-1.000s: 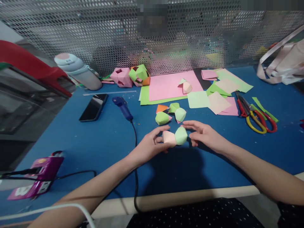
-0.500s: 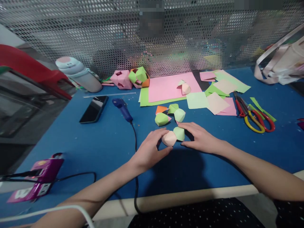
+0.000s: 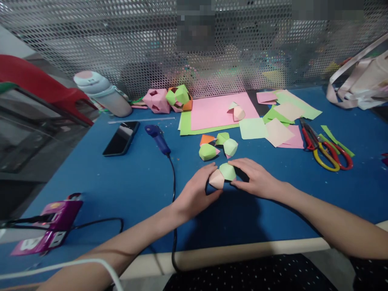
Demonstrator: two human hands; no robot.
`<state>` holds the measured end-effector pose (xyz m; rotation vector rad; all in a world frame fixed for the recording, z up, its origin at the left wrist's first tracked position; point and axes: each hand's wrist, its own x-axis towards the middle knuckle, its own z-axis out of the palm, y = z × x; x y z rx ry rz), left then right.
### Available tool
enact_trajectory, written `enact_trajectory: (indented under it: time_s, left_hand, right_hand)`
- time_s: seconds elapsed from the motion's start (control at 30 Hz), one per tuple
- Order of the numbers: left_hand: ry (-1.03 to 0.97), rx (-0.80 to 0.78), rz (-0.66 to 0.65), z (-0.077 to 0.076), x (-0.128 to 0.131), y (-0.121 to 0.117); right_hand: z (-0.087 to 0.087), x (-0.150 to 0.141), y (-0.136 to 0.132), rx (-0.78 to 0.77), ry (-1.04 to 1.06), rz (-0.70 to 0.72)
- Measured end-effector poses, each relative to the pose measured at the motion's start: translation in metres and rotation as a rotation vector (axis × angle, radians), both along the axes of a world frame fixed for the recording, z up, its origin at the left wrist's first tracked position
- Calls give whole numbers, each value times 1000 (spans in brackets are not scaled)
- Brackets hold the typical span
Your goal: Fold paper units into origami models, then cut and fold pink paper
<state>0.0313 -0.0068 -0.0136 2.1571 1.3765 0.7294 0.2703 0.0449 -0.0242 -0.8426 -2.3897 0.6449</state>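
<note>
A folded paper piece, one lobe peach and the other mint green, rests low over the blue table between my hands. My left hand curves round the peach side, its fingertips behind and thumb in front. On the mint side, my right hand grips the piece between fingertips and thumb. Just beyond lie two more folded pieces: a green and orange one and a green and mint one. A small peach piece sits on the pink paper sheet.
Left of my hands are a blue corded glue gun, a phone and a purple power strip. A bottle and paper balls stand at the back. Scissors and paper squares lie right, before a mesh panel.
My right hand has come in from beside the mint lobe to grip it. The piece has turned, its mint lobe shifting back and left. My left thumb has moved to the front.
</note>
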Motion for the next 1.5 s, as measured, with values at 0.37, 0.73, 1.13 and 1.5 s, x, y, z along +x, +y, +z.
enact_trajectory:
  time_s: [0.37,0.73,1.13,1.5]
  left_hand:
    - [-262,-338,92,13,2,5]
    - [-432,-684,-94,23,1,2]
    - [-852,-1033,53,22,-1,11]
    - [-1051,-1052,158,20,3,15]
  right_hand:
    - [11,5,1,-378,153,93]
    - [33,10,13,-725,-7,206]
    - [29,13,9,-1344,477,98]
    - [27,2,4,-1519,931,-123]
